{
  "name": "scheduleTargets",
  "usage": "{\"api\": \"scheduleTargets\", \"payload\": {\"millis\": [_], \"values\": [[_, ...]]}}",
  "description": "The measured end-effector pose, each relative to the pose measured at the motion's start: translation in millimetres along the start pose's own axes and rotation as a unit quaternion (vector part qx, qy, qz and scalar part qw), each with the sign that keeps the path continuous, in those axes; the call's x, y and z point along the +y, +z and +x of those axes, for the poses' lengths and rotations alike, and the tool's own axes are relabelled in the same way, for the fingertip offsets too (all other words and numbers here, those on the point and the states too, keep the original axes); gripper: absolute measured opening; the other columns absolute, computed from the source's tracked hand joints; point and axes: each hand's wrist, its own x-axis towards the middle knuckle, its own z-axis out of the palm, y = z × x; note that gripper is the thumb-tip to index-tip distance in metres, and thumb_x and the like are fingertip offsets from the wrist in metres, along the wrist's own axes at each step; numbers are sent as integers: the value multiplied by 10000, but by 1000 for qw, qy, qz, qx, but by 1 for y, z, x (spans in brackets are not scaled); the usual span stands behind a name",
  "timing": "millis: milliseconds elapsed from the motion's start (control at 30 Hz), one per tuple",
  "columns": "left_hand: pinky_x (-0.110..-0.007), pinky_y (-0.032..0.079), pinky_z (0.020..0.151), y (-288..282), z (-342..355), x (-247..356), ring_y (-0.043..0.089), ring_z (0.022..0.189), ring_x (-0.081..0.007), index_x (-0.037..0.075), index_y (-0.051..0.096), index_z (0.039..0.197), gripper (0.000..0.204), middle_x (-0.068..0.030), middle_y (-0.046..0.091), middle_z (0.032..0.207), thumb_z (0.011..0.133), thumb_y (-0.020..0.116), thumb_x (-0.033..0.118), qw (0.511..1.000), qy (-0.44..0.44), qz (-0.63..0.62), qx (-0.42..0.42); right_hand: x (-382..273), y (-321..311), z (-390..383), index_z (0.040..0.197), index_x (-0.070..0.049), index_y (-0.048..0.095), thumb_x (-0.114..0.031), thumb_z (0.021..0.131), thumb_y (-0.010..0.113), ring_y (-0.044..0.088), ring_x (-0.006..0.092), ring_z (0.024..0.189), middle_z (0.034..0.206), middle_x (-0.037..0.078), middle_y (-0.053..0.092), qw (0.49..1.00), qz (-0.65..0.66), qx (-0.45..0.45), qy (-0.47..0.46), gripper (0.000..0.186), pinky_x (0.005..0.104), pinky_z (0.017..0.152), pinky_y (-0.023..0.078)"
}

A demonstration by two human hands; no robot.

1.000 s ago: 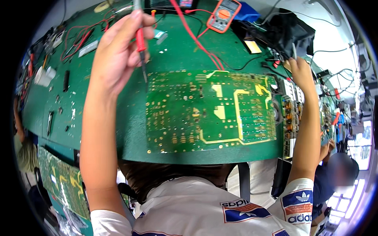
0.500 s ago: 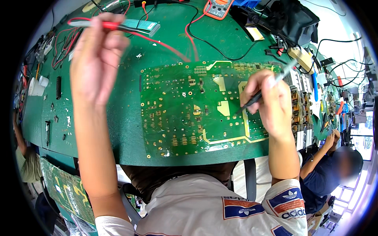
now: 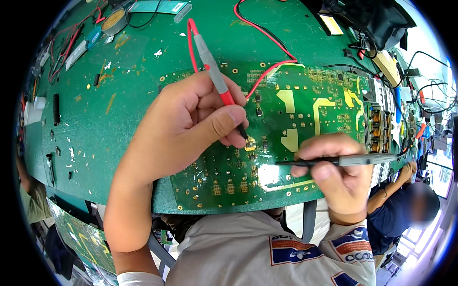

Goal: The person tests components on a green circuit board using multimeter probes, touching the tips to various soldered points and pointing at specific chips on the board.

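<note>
Taking the middle of the large rectangular circuit board (image 3: 269,125) as the clock's centre: it lies flat, its glossy green surface dotted with gold pads and solder joints, at the near edge of the scuffed green work mat (image 3: 119,143). A bright patch of glare sits on it near 6 o'clock.

The left hand (image 3: 183,117), toward 10 o'clock, is closed in a pinch, thumb and fingers gripping the red collar of a slim grey plastic multimeter probe (image 3: 213,71). That probe slants, tail toward 11 and pointed black end toward 5, reaching a gold pad cluster (image 3: 250,145); whether it makes contact I cannot tell. A smooth red lead (image 3: 270,71) curves loosely across the board's far edge toward 12.

The right hand (image 3: 343,176), at 4 o'clock, pinches a second, grey-and-black probe (image 3: 367,160) between thumb and fingers, nearly level, its thin tip aimed toward 9. The tip is over the board; contact cannot be told.

Just beyond the board at 3 stand copper-wound coils (image 3: 377,125). Farther out: a round grey tin (image 3: 114,23) at 10, a crumpled black bag (image 3: 367,18) between 1 and 2, and a co-worker's bare forearm (image 3: 392,190) at 4.
</note>
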Motion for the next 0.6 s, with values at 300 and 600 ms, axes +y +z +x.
{"api": "scheduleTargets", "payload": {"millis": [300,600], "values": [[-240,551,646,-2,0,0,717,762,-166,1,557,1069,202,-107,714,894,963,683,117,1000,-15,11,-18,-3,14,22,992,49,556,-256,1021,566,630,184,684,822,153,655,998,-59,5,8,306,309,657,519],[-271,587,697,-1,-2,1,712,779,-173,-29,581,1025,215,-127,707,884,945,711,123,997,-22,71,-24,17,15,16,1002,53,633,-139,966,653,661,191,679,884,152,701,996,-80,-28,10,196,293,604,514]]}}
